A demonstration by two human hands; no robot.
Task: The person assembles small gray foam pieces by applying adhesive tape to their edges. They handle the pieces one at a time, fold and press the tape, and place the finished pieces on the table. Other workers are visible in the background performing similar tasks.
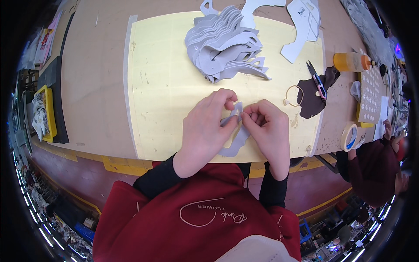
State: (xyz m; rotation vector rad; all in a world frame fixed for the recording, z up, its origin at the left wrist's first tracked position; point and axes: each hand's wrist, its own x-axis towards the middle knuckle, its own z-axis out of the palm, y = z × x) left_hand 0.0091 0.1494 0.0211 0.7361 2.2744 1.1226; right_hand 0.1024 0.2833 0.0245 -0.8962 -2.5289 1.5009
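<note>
Tabletop (96, 87) carried yellow mat (166, 78); grey cutout pile (227, 43) lay at mat's far edge. Left hand (205, 131) and right hand (270, 129) met near mat's front edge, fingers of both pinching grey curved piece (235, 142). Snips (317, 81) lay well right.

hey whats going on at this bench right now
A person in a red top is working a grey cut-out piece with both hands over a yellow cutting mat. The left hand and right hand pinch its upper end between their fingertips. A pile of matching grey pieces lies further back on the mat. To the right sit thread snips, a dark brown piece, a glue bottle and a tape roll.
</note>
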